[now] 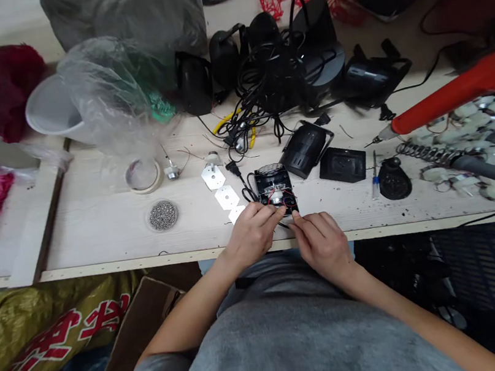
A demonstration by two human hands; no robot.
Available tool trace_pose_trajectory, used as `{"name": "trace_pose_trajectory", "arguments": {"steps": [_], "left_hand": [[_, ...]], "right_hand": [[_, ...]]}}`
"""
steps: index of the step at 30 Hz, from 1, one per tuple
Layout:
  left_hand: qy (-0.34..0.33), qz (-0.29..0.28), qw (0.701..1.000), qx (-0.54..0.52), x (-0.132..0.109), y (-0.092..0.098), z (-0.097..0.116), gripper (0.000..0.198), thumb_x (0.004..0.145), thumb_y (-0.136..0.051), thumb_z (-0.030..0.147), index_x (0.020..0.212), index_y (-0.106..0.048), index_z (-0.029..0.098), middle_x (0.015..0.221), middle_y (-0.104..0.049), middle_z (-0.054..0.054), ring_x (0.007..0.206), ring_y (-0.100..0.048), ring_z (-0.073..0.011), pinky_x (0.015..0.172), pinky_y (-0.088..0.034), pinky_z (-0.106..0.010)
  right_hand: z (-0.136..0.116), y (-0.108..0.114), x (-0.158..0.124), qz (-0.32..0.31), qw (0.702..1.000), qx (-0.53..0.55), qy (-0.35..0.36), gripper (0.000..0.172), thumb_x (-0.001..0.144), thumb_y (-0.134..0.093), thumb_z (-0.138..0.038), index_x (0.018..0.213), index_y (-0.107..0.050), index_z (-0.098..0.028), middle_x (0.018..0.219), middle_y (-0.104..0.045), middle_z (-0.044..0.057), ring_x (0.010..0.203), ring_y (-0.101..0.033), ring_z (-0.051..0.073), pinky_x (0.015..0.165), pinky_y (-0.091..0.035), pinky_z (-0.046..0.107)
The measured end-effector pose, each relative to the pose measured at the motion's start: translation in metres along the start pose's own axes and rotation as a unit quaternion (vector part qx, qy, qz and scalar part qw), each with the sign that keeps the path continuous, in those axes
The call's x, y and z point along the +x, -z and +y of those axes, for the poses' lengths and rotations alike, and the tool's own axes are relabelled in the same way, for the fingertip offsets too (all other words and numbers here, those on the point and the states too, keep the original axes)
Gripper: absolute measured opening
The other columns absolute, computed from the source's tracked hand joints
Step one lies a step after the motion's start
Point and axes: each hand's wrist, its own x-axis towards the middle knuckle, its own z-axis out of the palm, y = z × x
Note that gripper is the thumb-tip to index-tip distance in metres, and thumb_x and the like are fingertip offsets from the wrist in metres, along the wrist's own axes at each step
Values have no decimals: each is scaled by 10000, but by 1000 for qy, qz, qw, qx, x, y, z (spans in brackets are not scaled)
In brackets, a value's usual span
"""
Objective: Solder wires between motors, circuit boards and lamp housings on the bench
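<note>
Right in front of me on the bench lies an opened black plastic housing (269,176) with a small white motor (275,197) and thin red wires inside. My left hand (254,229) has its fingers closed at the housing's near edge, by the wires. Opposite it, my right hand (323,239) pinches at the near right corner of the housing. What exactly lies between the fingertips is too small to make out. A black power cord (248,190) runs along the housing's left side. White hexagonal plates (227,197) lie in a row just left of it.
Screws fill a round dish (162,215) beside a tape roll (142,176). Black covers (343,164) and a blue-handled screwdriver (374,176) lie to the right. A red electric screwdriver (456,89) hangs over a pile of motors (476,132). Tangled cables (268,77) and black housings stand behind.
</note>
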Motion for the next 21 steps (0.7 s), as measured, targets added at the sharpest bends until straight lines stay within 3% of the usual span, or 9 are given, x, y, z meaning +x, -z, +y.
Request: {"name": "trace_pose_trajectory", "arguments": {"steps": [6,9,12,16,21], "left_hand": [[22,56,993,101,-8,-9,5,312,992,-454,83,1194,-670,183,1054,-643,-82,808,-557,-168,705,-481,-295],[88,90,986,107,-10,-9,10,239,973,-562,169,1137,-723,236,1084,-602,-90,839,-530,-183,717,-476,-312],[161,102,979,67,-10,-6,15,162,946,-658,268,1076,-752,248,1224,-561,-118,940,-531,-206,801,-511,-357],[186,112,976,30,-8,-6,20,157,962,-635,235,1076,-743,231,1216,-592,-121,989,-559,-211,839,-536,-380],[142,98,985,23,-3,-9,22,216,976,-569,135,1145,-690,194,1172,-703,-109,972,-602,-205,831,-551,-373]], "right_hand": [[13,9,6,-5,993,111,-40,109,1002,-575,-167,1072,-658,-181,803,-660,44,748,-599,189,680,-518,331],[24,14,13,4,981,166,-103,81,992,-604,-205,1007,-683,-212,813,-681,22,739,-641,171,689,-545,313],[36,12,22,23,968,204,-145,160,958,-659,-232,1113,-694,-210,877,-687,27,744,-661,162,687,-572,305],[46,1,34,3,964,253,-83,174,968,-624,-190,1116,-713,-205,931,-675,48,804,-675,164,708,-591,303],[47,-11,39,11,970,242,4,175,985,-569,-129,1026,-727,-191,867,-680,57,811,-674,170,707,-586,301]]}}
